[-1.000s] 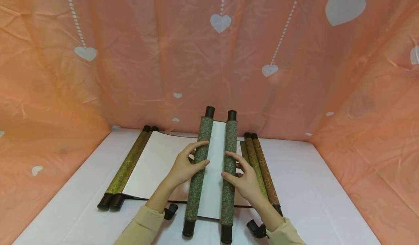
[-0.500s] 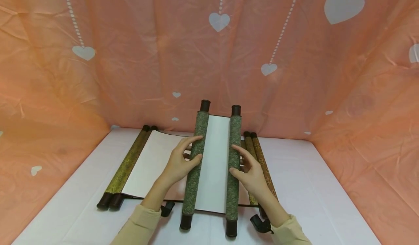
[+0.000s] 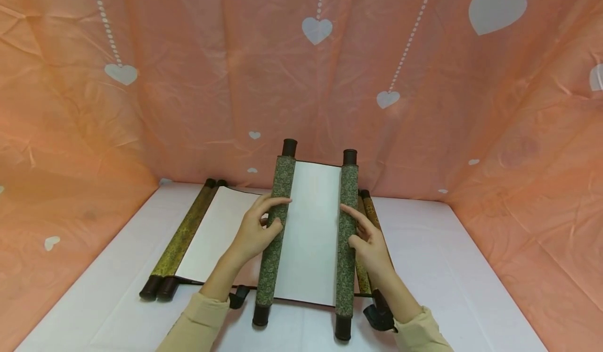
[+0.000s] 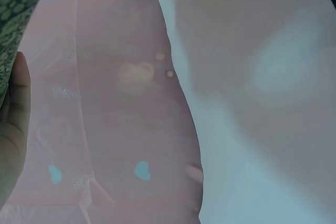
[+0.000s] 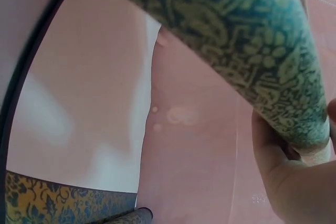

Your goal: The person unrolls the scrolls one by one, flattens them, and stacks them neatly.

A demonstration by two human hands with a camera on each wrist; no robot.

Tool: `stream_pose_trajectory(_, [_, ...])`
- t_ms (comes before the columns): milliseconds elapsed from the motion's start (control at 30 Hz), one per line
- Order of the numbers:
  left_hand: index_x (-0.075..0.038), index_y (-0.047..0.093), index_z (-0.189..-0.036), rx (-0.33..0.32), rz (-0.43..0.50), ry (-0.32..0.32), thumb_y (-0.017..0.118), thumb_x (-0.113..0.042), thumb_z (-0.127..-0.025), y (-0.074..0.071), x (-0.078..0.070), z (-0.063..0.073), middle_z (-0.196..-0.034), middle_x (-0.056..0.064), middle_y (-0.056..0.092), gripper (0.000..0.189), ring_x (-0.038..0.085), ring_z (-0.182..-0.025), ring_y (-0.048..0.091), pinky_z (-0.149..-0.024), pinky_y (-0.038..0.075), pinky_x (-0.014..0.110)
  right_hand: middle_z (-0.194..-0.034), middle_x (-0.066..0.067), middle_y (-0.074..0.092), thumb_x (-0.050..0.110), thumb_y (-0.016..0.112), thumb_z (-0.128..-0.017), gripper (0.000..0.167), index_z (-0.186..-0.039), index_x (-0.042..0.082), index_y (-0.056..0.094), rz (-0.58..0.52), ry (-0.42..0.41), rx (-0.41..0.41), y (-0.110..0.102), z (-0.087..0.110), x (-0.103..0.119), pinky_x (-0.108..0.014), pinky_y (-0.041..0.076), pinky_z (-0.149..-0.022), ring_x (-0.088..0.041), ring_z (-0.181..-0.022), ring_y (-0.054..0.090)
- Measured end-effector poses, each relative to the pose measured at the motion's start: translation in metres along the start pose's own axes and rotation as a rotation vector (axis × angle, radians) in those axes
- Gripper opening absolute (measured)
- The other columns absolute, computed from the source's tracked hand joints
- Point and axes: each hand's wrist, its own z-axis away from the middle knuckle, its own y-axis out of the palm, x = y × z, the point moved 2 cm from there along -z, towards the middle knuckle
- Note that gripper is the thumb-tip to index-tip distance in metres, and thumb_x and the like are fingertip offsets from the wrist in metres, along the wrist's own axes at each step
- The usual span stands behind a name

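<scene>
A green patterned scroll with black end knobs is held up, tilted, in the head view, a strip of blank white paper [image 3: 312,231] showing between its rollers. My left hand [image 3: 250,233] grips the left roller [image 3: 269,258] near mid-length, thumb and index finger on the near side. Round the right roller [image 3: 346,268] curl the fingers of my right hand [image 3: 373,245]. Some fingers of both hands are hidden behind the rollers. In the right wrist view, the floral-patterned roller [image 5: 257,51] lies in the right hand [image 5: 299,187]. The left wrist view catches only part of the left hand [image 4: 13,135].
Behind it, a second scroll lies unrolled on the white table [image 3: 433,268], its yellow-green roller [image 3: 176,247] at left and white paper [image 3: 212,237] partly covered. A brown patterned roller [image 3: 373,213] lies at right. A pink curtain [image 3: 282,80] with white hearts surrounds the table.
My hands have moved apart, left hand leftward and right hand rightward. The green scroll's rollers are farther apart and more white paper shows between them. The scroll on the table has stayed put.
</scene>
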Motion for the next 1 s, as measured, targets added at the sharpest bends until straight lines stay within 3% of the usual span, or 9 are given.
stream_pose_trajectory(67, [-0.018,0.070,-0.134,0.001,-0.012,-0.001,0.066,0.001,-0.095,0.000,0.000,0.000,-0.147,0.014,0.052,0.044,0.034,-0.122,0.054,-0.081,0.050,0.046,-0.164,-0.001,0.040,-0.009,0.053,-0.094,0.067,-0.153,0.023,0.053,0.000,-0.009,0.007,0.000,0.000,-0.001,-0.061,0.025,-0.118,-0.024,-0.156,0.021])
stream_pose_trajectory(200, [-0.019,0.069,-0.134,0.009,-0.034,-0.019,0.081,-0.011,-0.092,-0.001,0.000,0.000,-0.154,0.017,0.047,0.044,0.042,-0.141,0.045,-0.088,0.052,0.055,-0.163,-0.004,0.040,0.003,0.073,-0.095,0.065,-0.154,0.022,0.052,0.041,-0.041,0.015,0.001,0.001,-0.004,-0.067,0.021,-0.120,-0.030,-0.157,0.023])
stream_pose_trajectory(300, [-0.018,0.068,-0.135,0.011,-0.047,-0.012,0.083,-0.013,-0.090,-0.001,-0.001,0.000,-0.155,0.018,0.046,0.048,0.042,-0.145,0.041,-0.085,0.052,0.049,-0.164,-0.006,0.039,0.007,0.079,-0.093,0.070,-0.155,0.023,0.050,0.072,-0.073,0.009,0.001,0.000,-0.006,-0.068,0.018,-0.120,-0.031,-0.158,0.020])
stream_pose_trajectory(400, [-0.018,0.065,-0.140,0.006,-0.072,0.011,0.082,-0.010,-0.091,-0.001,-0.001,-0.001,-0.150,0.015,0.051,0.053,0.035,-0.129,0.053,-0.077,0.051,0.038,-0.168,-0.005,0.030,0.006,0.078,-0.093,0.077,-0.159,0.028,0.044,0.073,-0.086,0.005,0.001,0.000,-0.005,-0.063,0.026,-0.119,-0.031,-0.158,0.016])
stream_pose_trajectory(533, [-0.023,0.055,-0.151,-0.006,-0.086,0.023,0.079,-0.008,-0.092,-0.001,0.000,-0.001,-0.150,0.008,0.053,0.065,0.026,-0.110,0.053,-0.074,0.048,0.036,-0.172,-0.002,0.017,0.006,0.076,-0.094,0.089,-0.163,0.040,0.032,0.095,-0.068,-0.005,-0.001,0.000,-0.004,-0.061,0.036,-0.113,-0.032,-0.158,0.016])
stream_pose_trajectory(667, [-0.026,0.046,-0.158,-0.014,-0.070,0.014,0.076,-0.008,-0.094,-0.003,0.000,-0.001,-0.158,0.007,0.047,0.074,0.028,-0.111,0.054,-0.075,0.048,0.039,-0.174,-0.001,0.011,0.005,0.074,-0.095,0.094,-0.166,0.039,0.022,0.110,-0.080,-0.010,-0.005,-0.001,-0.004,-0.065,0.031,-0.116,-0.039,-0.158,0.013])
stream_pose_trajectory(700, [-0.027,0.044,-0.159,-0.015,-0.069,0.012,0.076,-0.008,-0.094,-0.004,0.001,-0.001,-0.158,0.008,0.047,0.075,0.028,-0.109,0.054,-0.075,0.048,0.039,-0.174,-0.001,0.011,0.004,0.073,-0.096,0.095,-0.166,0.039,0.020,0.114,-0.084,-0.012,-0.005,-0.001,-0.004,-0.064,0.034,-0.113,-0.040,-0.157,0.014])
stream_pose_trajectory(900, [-0.028,0.043,-0.160,-0.028,-0.079,-0.009,0.073,-0.007,-0.095,-0.010,0.003,-0.001,-0.151,0.012,0.050,0.074,0.032,-0.107,0.057,-0.077,0.051,0.042,-0.173,-0.009,0.016,-0.003,0.066,-0.095,0.094,-0.167,0.036,0.020,0.128,-0.085,-0.032,-0.011,-0.001,-0.003,-0.062,0.038,-0.109,-0.038,-0.156,0.020])
stream_pose_trajectory(1000, [-0.026,0.045,-0.159,-0.029,-0.072,-0.012,0.071,-0.005,-0.096,-0.013,0.003,-0.001,-0.149,0.012,0.049,0.072,0.035,-0.111,0.057,-0.079,0.051,0.044,-0.173,-0.009,0.016,-0.009,0.061,-0.092,0.096,-0.167,0.035,0.019,0.116,-0.076,-0.042,-0.014,-0.002,-0.001,-0.053,0.041,-0.105,-0.034,-0.158,0.017])
